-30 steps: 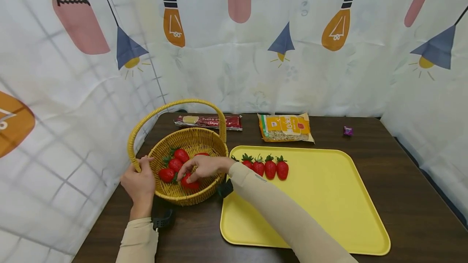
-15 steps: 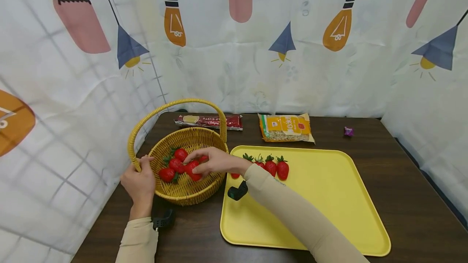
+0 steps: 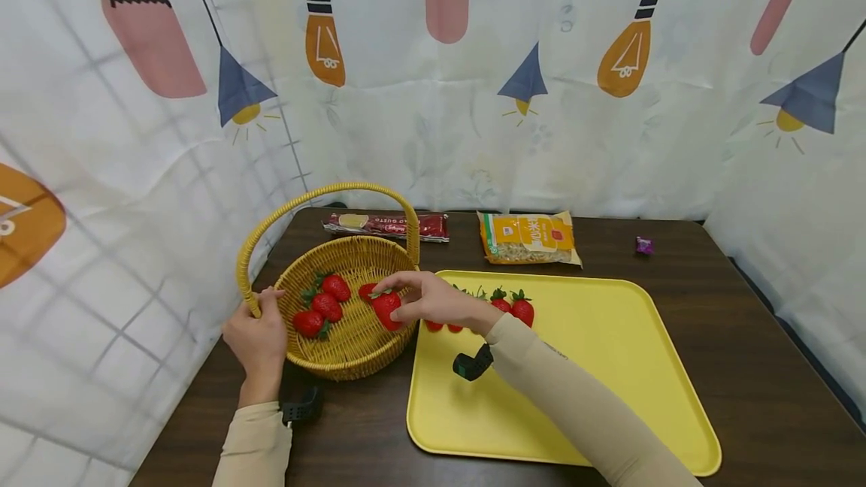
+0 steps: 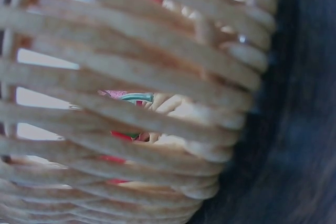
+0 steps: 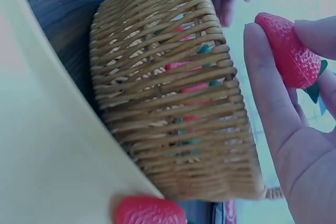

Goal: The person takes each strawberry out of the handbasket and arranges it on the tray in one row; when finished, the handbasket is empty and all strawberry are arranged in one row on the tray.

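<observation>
My right hand [image 3: 436, 299] pinches a red strawberry [image 3: 386, 310] with green leaves over the right side of the yellow wicker basket [image 3: 345, 352]. The right wrist view shows that strawberry [image 5: 289, 51] between thumb and fingers, above the basket's rim. At the basket's left side, my left hand [image 3: 260, 337] grips the foot of the tall handle [image 3: 325, 191]. Several strawberries [image 3: 326, 305] lie inside the basket on the left, and one more is partly hidden behind my right fingers. The left wrist view is filled by the basket's weave [image 4: 131, 77], with bits of red and green showing through.
A yellow tray [image 3: 609, 367] lies right of the basket, with a row of strawberries [image 3: 522, 312] along its far left edge, partly behind my right hand. Behind stand a dark red snack packet [image 3: 433, 227], a yellow grain bag [image 3: 529, 237] and a small purple sweet [image 3: 644, 245].
My right hand has picked up a strawberry from the basket, raised it and moved right toward the rim. My left hand has stayed on the handle.
</observation>
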Motion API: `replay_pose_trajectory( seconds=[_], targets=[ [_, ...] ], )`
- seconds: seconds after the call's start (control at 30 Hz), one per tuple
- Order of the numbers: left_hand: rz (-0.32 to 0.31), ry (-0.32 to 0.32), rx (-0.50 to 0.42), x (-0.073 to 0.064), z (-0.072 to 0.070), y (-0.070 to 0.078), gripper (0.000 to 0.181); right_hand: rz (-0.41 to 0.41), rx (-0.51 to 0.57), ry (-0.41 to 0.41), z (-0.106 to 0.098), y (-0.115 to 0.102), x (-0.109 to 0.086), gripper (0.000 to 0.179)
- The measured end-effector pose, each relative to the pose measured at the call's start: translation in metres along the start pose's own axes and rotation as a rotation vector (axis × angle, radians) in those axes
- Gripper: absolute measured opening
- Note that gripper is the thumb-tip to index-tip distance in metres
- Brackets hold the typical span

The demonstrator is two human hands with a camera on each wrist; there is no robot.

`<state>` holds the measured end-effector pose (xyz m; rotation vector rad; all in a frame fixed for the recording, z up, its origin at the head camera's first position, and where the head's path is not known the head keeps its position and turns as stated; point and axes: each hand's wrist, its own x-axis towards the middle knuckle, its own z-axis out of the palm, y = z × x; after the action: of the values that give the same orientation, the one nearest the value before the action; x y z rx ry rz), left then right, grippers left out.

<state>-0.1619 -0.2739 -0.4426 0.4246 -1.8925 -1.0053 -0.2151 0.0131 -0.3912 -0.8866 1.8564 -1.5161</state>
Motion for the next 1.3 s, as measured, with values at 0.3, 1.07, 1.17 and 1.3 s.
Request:
replay_pose_trajectory(
  seconds=[0.3, 1.07, 1.17, 1.3],
  targets=[
    [-0.001, -0.013, -0.001, 0.001, 0.001, -0.001, 0.041, 0.011, 0.027, 0.104, -0.016, 0.015, -0.035, 0.040],
    [-0.013, -0.001, -0.009, 0.000, 0.000, -0.001, 0.040, 0.036, 0.062, 0.423, -0.068, 0.050, -0.126, 0.042],
    [-0.014, 0.002, -0.007, 0.000, 0.000, -0.001, 0.039, 0.032, 0.050, 0.453, -0.074, 0.053, -0.136, 0.041],
    [-0.018, -0.001, -0.004, 0.001, 0.001, -0.002, 0.040, 0.026, 0.026, 0.496, -0.082, 0.058, -0.148, 0.040]
  ],
)
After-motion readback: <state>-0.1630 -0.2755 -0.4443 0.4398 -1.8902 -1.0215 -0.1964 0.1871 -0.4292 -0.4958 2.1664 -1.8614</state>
